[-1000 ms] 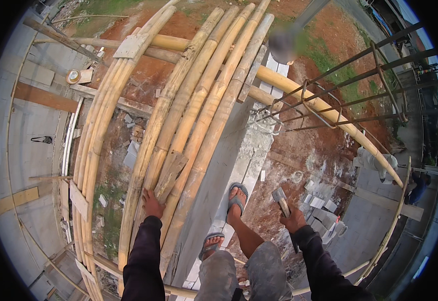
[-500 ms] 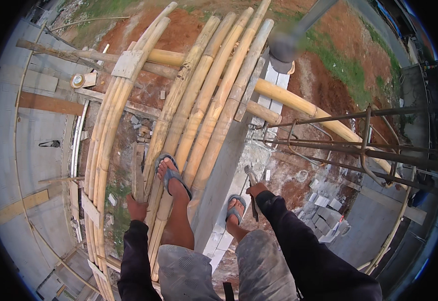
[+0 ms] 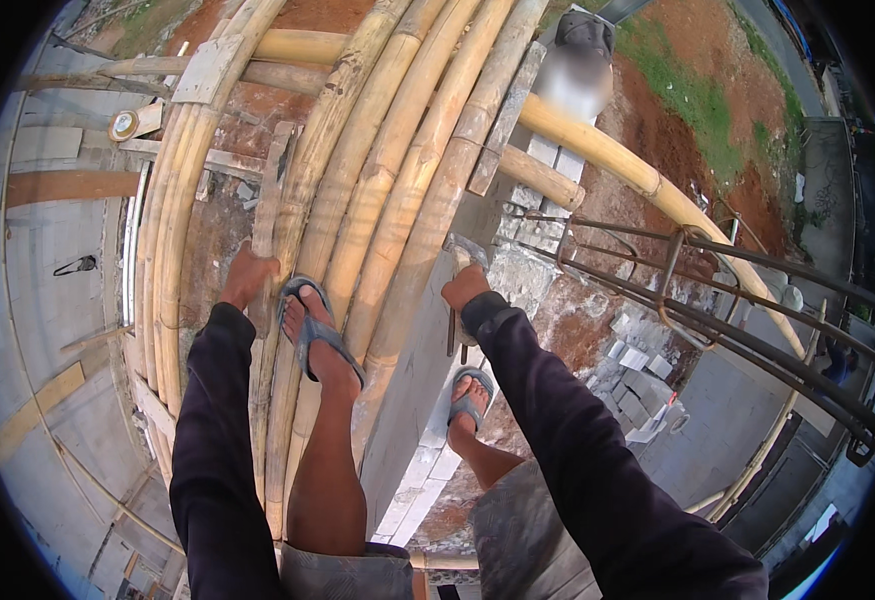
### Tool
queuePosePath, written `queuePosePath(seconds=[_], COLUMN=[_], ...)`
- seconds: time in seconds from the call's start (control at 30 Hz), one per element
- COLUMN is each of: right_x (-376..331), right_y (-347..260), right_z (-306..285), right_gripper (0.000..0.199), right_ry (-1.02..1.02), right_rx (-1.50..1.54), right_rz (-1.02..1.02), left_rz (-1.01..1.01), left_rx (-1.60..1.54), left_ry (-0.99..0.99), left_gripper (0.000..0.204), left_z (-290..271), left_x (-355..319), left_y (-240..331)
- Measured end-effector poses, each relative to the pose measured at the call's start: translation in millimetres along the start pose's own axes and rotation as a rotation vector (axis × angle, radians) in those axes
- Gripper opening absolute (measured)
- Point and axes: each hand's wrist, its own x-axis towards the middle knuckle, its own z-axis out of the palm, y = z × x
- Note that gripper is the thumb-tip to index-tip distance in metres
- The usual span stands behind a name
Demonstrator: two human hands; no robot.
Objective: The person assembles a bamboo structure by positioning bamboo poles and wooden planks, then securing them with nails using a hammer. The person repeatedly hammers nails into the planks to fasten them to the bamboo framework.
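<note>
Left hand (image 3: pixel 248 275): closed around a wooden plank (image 3: pixel 274 190).
Plank position: lengthwise along the left edge of the bamboo poles (image 3: pixel 387 180).
Right hand (image 3: pixel 465 288): fist closed on a hammer-like tool (image 3: pixel 470 247), right of the poles.
Footing: left sandal (image 3: pixel 317 335) on poles, right sandal (image 3: pixel 469 397) by pale blockwork (image 3: pixel 419 478).
Round yellow-rimmed item (image 3: pixel 123 125): upper left; contents, if any, cannot be told.

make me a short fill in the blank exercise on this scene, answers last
The ____ hand grips a weathered brown wooden plank.
The ____ hand holds a metal-headed hand tool.
The grey-sandalled left foot rests on long yellow poles of ____.
The dark steel rebar cage lies toward the picture's ____ edge.

Missing words: left; right; bamboo; right
</note>
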Motion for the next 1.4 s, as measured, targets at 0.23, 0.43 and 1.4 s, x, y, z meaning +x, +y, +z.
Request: queuePosePath(seconds=[0.23,0.43,1.4], right_x=[-24,20,39], right_y=[-15,-9,-88], right_z=[-43,5,-121], right_gripper=[0.054,0.059,0.047], right_ry=[-0.048,0.057,0.721], right_rx=[0.386,0.064,0.395], right_rz=[0.159,0.068,-0.158], left_rz=[0.051,0.177,1.250], left_rx=[0.032,-0.056,0.886], left_ry=[0.090,-0.047,0.159], left_gripper=[0.054,0.031,0.076], left_z=[8,-10,55], left_x=[-4,10,201], left_y=[-4,1,356])
